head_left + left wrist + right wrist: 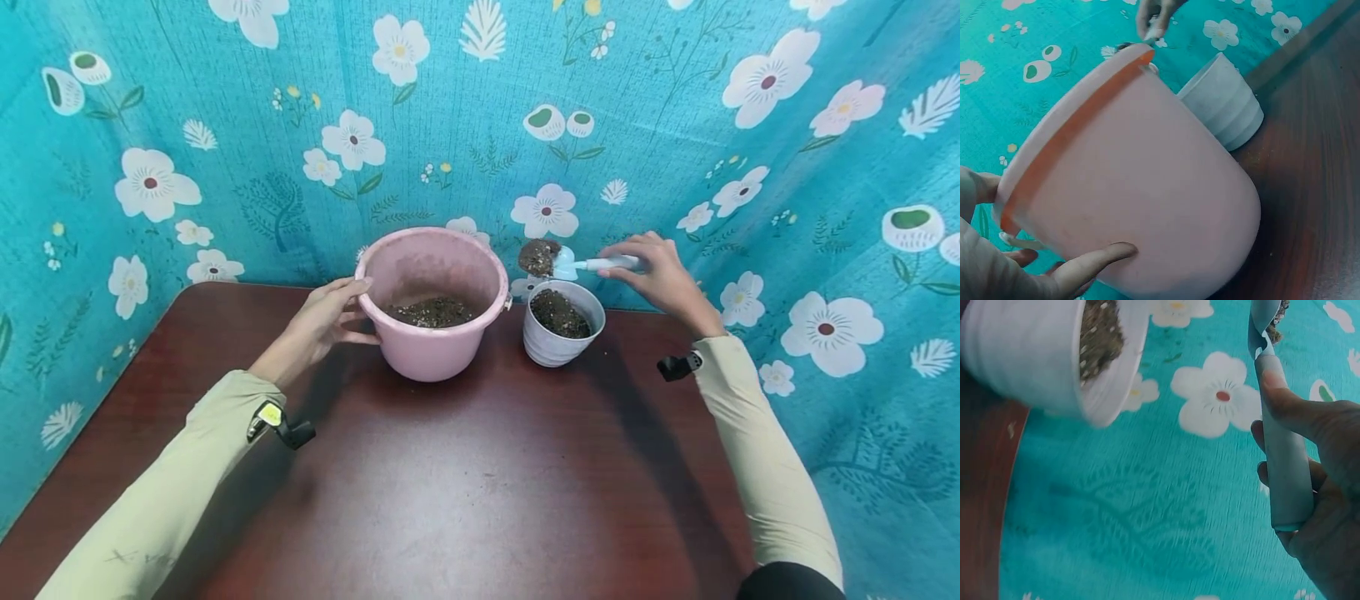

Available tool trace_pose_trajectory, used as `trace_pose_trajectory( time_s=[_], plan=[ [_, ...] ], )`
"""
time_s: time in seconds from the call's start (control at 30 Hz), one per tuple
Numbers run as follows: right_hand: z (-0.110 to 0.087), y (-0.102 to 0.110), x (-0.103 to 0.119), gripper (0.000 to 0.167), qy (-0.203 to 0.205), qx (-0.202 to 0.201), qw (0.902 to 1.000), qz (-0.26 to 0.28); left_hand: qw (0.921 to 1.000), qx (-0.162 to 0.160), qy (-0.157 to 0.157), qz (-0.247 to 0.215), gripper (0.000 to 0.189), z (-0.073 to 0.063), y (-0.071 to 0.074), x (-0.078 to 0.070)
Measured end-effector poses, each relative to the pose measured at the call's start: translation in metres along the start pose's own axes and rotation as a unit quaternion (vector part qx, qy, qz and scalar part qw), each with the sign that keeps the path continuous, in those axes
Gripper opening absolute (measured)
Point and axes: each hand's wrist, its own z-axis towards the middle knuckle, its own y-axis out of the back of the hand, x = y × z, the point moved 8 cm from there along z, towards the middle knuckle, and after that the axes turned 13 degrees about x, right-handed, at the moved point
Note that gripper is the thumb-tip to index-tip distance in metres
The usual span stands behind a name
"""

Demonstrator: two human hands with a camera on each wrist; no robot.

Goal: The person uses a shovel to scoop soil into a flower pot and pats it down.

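Observation:
A pink bucket (431, 354) with dark soil (433, 312) inside stands toward the back of the table. My left hand (322, 321) holds it at its left side, fingers at the rim and one digit spread against the wall (1147, 187). To the right of the bucket is a white ribbed pot (551, 348) with soil (558, 315) in it. My right hand (660, 271) grips the pale handle of a light blue trowel (566, 263). The trowel's blade, heaped with soil (537, 257), is raised above the pot's back left rim.
Behind the dark red wooden table (465, 492) hangs a turquoise flowered cloth (450, 150), close to the bucket and pot. A handle joint (507, 304) sticks out from the bucket's right rim, near the pot.

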Motion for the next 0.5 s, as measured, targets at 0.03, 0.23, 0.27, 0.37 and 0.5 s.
trace_pose_trajectory(
  time_s=[0.03, 0.23, 0.27, 0.37, 0.5],
  plan=[
    [-0.004, 0.001, -0.003, 0.025, -0.003, -0.001, 1.0000, -0.004, 1.0000, 0.004, 0.005, -0.005, 0.057, 0.000, 0.000, 0.000],
    [-0.026, 0.001, -0.019, 0.026, -0.023, -0.002, 0.9995, -0.022, 0.9996, 0.006, 0.017, -0.020, 0.042, -0.003, 0.002, 0.001],
    [-0.029, 0.001, -0.021, 0.026, -0.029, -0.002, 0.9994, -0.022, 0.9997, 0.004, 0.018, -0.016, 0.044, -0.003, 0.002, 0.001],
    [-0.040, 0.000, -0.032, 0.027, -0.044, -0.005, 0.9990, -0.011, 0.9999, 0.003, 0.016, 0.004, 0.054, -0.002, 0.001, -0.001],
    [-0.049, -0.003, -0.040, 0.026, -0.052, -0.021, 0.9983, -0.013, 0.9996, 0.007, 0.016, 0.021, 0.064, -0.001, -0.001, -0.001]
  ],
)
